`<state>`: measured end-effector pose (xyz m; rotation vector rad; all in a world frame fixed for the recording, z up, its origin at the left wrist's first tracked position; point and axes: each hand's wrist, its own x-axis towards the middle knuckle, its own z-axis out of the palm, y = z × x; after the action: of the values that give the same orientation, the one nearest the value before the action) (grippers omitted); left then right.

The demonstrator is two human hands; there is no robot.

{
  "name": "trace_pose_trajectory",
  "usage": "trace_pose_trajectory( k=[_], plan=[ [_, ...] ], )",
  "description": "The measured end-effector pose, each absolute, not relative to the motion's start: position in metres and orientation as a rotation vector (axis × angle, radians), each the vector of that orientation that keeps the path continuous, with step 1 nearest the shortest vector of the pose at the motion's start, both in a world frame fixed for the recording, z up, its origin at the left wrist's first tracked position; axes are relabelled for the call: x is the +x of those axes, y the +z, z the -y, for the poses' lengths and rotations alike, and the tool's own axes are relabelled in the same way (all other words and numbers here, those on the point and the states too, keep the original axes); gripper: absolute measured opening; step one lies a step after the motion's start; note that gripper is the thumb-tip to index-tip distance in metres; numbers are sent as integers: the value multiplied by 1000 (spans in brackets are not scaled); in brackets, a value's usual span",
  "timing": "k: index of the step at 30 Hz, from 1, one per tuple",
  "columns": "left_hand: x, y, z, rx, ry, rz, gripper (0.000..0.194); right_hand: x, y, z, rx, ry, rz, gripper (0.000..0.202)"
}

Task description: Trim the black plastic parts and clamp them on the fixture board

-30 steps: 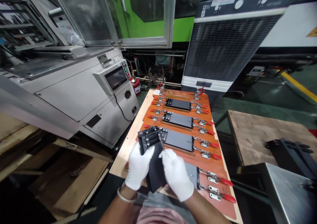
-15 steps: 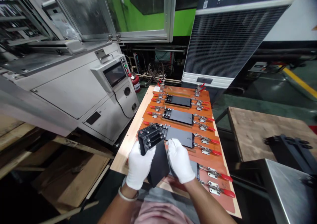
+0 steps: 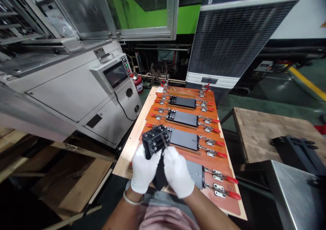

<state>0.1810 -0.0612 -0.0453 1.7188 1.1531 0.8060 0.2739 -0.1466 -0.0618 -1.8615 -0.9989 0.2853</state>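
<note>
White gloves cover both hands. My left hand [image 3: 144, 169] is wrapped round a black box-shaped part [image 3: 155, 140], whose end with metal studs faces up. Close to its right side, my right hand [image 3: 177, 170] pinches a thin rod-like tool [image 3: 164, 141] that is blurred and points at the studded end. Beyond my hands, flat dark parts [image 3: 183, 139] lie clamped in rows on an orange board [image 3: 175, 158]. Toggle clamps with red handles [image 3: 230, 179] line the board's right side. My right hand partly covers the nearest clamped part.
A wooden table [image 3: 267, 131] at the right carries more black parts [image 3: 297, 152], beside a metal surface [image 3: 297, 192]. A grey machine with a screen [image 3: 115, 74] stands left, a tall ribbed unit [image 3: 229, 43] behind the board, and a red extinguisher [image 3: 137, 83] between them.
My right hand has moved left, closer to the black part, and the thin tool now shows over its studded end. My left hand keeps its hold.
</note>
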Motion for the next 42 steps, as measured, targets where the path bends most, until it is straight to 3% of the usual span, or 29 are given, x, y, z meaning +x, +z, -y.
trace_pose_trajectory(
  k=[12,21,30,36,42],
  plan=[
    [180,-50,59,1691,891,-939,36,297,-58,145,-1912,325,731,30],
    [179,-43,66,1843,886,-909,24,289,-18,151,-1394,742,418,28],
    [178,-53,70,1873,852,-908,27,297,-5,151,-1478,659,443,26],
    [179,-39,67,1585,824,-794,34,297,-26,156,-1526,496,333,26],
    [184,-32,67,1335,719,-706,38,288,-45,175,-1327,991,427,24]
  ],
)
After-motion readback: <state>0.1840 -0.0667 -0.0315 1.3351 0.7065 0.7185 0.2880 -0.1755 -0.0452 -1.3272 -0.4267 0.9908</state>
